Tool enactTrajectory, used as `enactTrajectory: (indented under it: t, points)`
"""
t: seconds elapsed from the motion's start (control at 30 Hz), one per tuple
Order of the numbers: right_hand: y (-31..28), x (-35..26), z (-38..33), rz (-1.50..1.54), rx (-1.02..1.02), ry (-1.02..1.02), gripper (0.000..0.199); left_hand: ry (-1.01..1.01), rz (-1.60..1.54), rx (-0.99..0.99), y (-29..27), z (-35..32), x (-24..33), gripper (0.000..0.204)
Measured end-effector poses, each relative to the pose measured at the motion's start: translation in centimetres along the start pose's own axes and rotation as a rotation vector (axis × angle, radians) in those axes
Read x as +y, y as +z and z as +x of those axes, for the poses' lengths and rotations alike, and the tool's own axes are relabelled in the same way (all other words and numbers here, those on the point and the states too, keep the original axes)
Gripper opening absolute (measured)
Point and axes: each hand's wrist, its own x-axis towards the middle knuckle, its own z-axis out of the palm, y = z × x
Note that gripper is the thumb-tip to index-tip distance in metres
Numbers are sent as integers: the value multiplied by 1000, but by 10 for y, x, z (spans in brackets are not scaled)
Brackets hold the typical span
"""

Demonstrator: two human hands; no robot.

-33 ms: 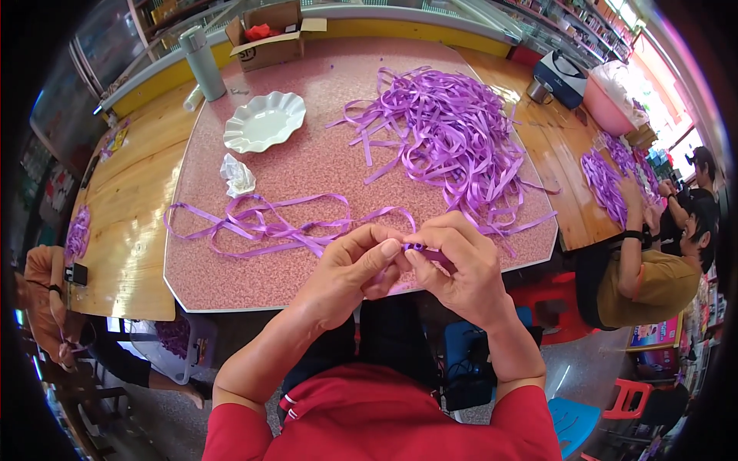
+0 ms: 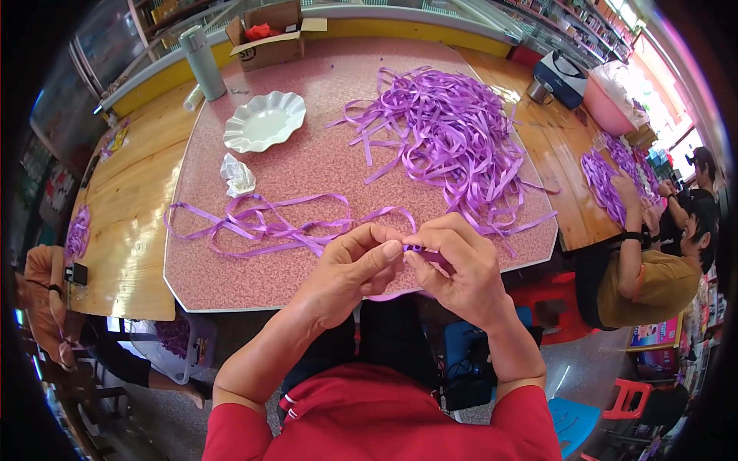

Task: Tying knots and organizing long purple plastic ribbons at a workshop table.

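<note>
- Nearest, the left hand [image 2: 350, 269] and the right hand [image 2: 457, 265] meet just over the near edge of the pink speckled table [image 2: 307, 165], fingertips pressed together and pinching the same purple ribbon strip [image 2: 261, 223] between them.
- The left thumb and forefinger close on the ribbon at the point where the right fingertips grip it; only a small purple bit shows between the two hands.
- From the pinch, the strip runs away to the person's left, lying in long loose loops on the tabletop.
- Just beyond those loops sits a crumpled white paper [image 2: 237, 174].
- Farther on rests a white scalloped dish [image 2: 264, 121], well apart from the hands.
- To the right of the dish, a big tangled heap of purple ribbons [image 2: 453, 131] covers much of the table's far right part.
- At the far edge stand a pale green tumbler [image 2: 204, 63] and an open cardboard box [image 2: 269, 37].
- Off to the right, another person in a mustard shirt [image 2: 646, 280] sits at a wooden table with more purple ribbon [image 2: 607, 173].
</note>
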Motion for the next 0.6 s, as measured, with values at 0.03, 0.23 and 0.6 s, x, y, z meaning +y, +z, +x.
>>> enactTrajectory:
  t: [0.03,0.23,0.6]
  points:
    - [1,0,0,-28,-25,-22,20,-59,-81,-53,-4,0,2,21]
    - [0,2,-1,-18,-52,-79,26,-50,-45,20,-5,-1,-2,17]
    - [-2,-2,-5,220,-25,226,27,30,34,78,-6,1,-5,17]
